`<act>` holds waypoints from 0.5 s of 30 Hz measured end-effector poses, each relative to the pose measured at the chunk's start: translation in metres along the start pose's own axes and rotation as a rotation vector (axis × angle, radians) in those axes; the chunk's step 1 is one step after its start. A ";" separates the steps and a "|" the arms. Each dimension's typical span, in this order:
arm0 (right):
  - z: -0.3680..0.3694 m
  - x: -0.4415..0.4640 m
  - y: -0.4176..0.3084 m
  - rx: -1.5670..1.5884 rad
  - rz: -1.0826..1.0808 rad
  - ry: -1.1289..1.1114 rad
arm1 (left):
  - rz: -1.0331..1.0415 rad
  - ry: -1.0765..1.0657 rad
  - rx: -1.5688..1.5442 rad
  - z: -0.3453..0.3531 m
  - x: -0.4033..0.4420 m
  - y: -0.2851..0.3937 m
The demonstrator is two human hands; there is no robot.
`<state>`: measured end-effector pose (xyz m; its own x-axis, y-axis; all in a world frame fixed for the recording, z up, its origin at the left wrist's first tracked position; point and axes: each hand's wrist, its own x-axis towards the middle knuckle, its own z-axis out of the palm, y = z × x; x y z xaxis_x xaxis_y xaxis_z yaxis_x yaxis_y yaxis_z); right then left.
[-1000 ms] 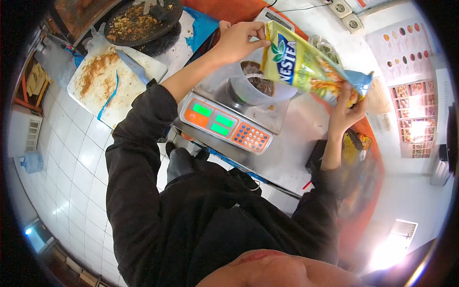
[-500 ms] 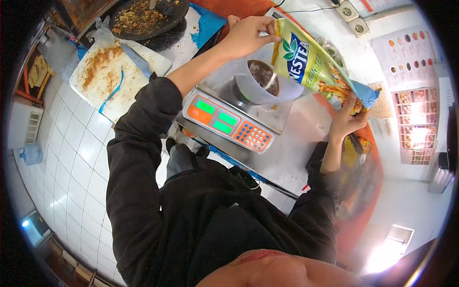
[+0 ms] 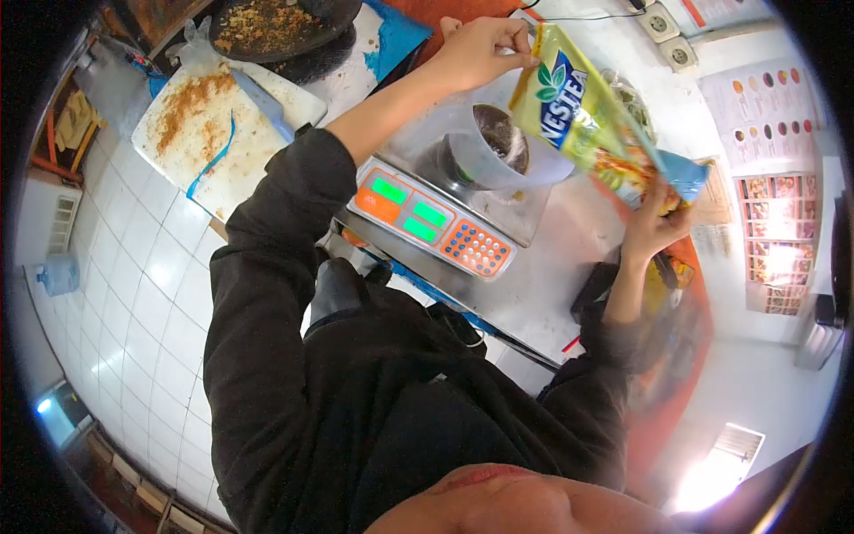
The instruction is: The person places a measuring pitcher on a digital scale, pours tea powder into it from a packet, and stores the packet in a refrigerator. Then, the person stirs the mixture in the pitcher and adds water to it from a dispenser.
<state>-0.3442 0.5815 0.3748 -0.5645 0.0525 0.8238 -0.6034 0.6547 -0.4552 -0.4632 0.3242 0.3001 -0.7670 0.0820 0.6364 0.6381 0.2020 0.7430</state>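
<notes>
Pouch point(image 3: 578, 125) now more aslant, finger-pinched by left hand point(image 3: 480, 53) and right hand point(image 3: 654, 228), near tub point(image 3: 550, 166) below left fingertips point(image 3: 530, 61), apparently well controlled.

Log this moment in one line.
left hand: pinching Nestea pouch | right hand: gripping opposite end | translucent container: on scale, dark contents inside

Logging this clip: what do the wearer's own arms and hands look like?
The left hand and right hand are bare, with no gloves, rings or watch visible. Loose, plain, dark sleeves end on the forearms, the left one bunched into folds.
</notes>
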 end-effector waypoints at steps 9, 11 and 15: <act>0.004 0.007 0.000 -0.001 -0.009 0.043 | -0.027 -0.143 -0.257 -0.007 -0.007 0.001; 0.006 0.005 -0.008 0.081 0.095 0.143 | -0.045 -0.160 -0.049 -0.003 -0.011 -0.004; 0.003 0.001 -0.006 -0.005 0.003 -0.049 | 0.002 -0.216 -0.235 -0.006 -0.009 0.002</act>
<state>-0.3429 0.5760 0.3775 -0.5933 0.0182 0.8048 -0.5985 0.6586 -0.4561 -0.4545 0.3183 0.2965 -0.7465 0.2926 0.5976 0.6181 -0.0273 0.7856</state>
